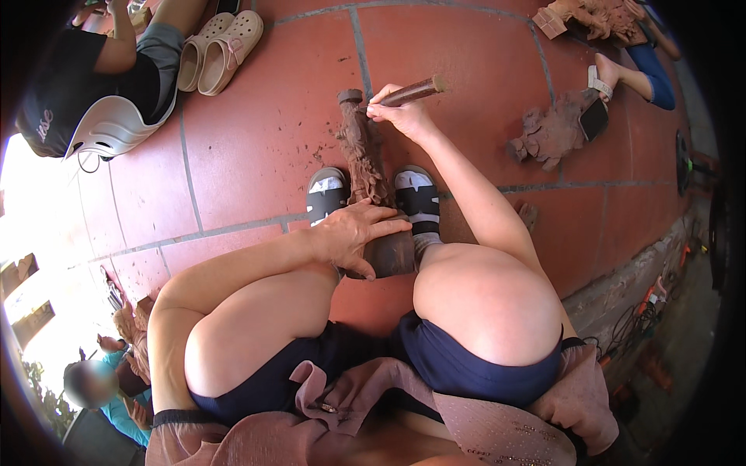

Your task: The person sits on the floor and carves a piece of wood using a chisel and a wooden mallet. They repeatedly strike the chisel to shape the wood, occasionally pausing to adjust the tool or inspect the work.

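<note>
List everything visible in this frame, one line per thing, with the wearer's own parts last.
Carving: one, brown wood, lying on the floor between the feet.
Mallet: one, brown wood, in the right hand.
Clogs: two, beige, top left on the floor.
Rough carvings: one on the floor at right, more at top right.
Phone: one, dark, beside that carving.
Floor: red tiles.
Other people: one seated top left, a leg top right, one lower left.
Sandals: two, black and white.
Left hand: on the carving's near end.
Right hand: grips the mallet.
</note>
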The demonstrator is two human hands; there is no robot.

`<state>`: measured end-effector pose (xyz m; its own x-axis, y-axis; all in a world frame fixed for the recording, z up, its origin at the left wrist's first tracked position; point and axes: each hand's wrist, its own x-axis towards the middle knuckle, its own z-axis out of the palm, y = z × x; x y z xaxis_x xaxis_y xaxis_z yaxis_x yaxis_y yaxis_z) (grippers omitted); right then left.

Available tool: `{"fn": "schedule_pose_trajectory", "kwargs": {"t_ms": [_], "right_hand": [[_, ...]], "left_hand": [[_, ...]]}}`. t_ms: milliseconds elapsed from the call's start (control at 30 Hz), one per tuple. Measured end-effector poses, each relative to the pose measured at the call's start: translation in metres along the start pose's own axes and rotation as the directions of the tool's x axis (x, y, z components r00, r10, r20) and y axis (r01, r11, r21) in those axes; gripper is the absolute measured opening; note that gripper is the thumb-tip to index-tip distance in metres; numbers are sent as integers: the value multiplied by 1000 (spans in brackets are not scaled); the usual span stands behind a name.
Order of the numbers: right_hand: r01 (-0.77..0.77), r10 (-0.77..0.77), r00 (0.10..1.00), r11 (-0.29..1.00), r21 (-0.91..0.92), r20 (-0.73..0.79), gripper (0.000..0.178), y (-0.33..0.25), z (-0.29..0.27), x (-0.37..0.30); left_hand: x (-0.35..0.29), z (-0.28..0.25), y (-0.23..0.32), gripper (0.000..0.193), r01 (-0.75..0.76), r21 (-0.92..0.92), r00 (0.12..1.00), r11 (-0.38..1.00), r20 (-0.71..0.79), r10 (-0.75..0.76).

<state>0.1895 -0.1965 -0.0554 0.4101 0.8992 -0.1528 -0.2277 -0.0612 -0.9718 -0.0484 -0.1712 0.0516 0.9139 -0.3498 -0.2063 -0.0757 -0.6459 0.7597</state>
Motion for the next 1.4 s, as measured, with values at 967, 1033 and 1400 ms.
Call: {"fn": "schedule_pose_trajectory", "kwargs": {"t_ms": [967,1033,1400], "right_hand": [[-51,50,999,998,-36,-14,12,4,6,0],[-202,186,976,968,150,114,12,-20,6,-3],[13,-15,999,999,-45,-44,12,-13,3,-2]], "left_hand": [[1,-1,-1,109,54,-27,993,998,105,-51],[1,5,-5,110,58,-8,994,998,88,-57],[1,-2,-2,109,54,-64,994,996,96,-48]]}}
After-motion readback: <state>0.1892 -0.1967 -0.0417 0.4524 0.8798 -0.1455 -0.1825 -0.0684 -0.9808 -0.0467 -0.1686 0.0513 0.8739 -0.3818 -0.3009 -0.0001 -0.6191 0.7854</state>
